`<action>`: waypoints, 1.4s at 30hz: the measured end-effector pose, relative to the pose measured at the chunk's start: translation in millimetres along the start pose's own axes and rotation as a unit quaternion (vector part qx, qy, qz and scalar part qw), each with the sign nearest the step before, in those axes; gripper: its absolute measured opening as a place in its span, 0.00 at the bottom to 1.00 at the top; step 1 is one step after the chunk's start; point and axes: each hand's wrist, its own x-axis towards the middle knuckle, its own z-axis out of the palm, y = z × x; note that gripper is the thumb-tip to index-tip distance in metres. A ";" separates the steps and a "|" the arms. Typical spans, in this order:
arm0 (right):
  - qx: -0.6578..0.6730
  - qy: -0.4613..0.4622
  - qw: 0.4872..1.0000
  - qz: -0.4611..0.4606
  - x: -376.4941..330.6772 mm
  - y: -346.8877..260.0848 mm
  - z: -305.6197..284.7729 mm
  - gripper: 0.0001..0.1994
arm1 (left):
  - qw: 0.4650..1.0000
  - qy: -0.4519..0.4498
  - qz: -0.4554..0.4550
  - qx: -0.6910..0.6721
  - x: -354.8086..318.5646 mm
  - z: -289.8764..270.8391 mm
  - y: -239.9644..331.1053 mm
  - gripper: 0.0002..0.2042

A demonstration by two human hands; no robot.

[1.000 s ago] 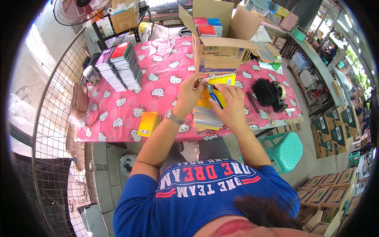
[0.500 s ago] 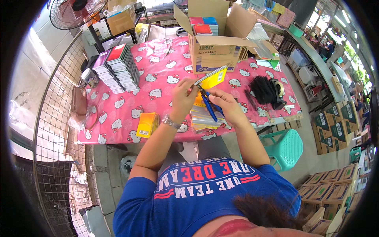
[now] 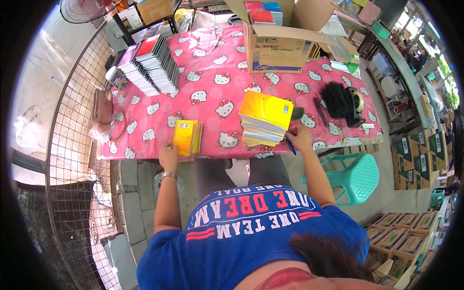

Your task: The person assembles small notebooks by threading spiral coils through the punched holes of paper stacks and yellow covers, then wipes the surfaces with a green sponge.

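My left hand point(image 3: 168, 155) is at the table's front edge, its fingers closed on the near left corner of a yellow spiral notebook point(image 3: 183, 135), which lies on a small pile of the same kind. Beside the taller stack of yellow spiral notebooks point(image 3: 267, 110), my right hand point(image 3: 301, 138) is closed round blue-handled pliers point(image 3: 291, 146). The handles point toward me; the jaws are mostly hidden by the hand and the stack.
Two tall stacks of notebooks point(image 3: 157, 65) stand at the back left, near a brown pouch point(image 3: 102, 107). An open carton point(image 3: 275, 50) holds more notebooks. At right are a black bristly brush point(image 3: 334, 99), a tape dispenser point(image 3: 356, 108) and a green stool point(image 3: 355, 179).
My left hand has brought the yellow notebook from the middle down left to the small pile. The pliers have left its coil, and my right hand has lowered them beside the taller stack.
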 end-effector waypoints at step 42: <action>0.322 0.072 0.931 -0.158 47.2 -121.6 -177.9 0.11 | 0.784 -0.162 0.598 -0.032 -13.8 -5.9 376.5 0.12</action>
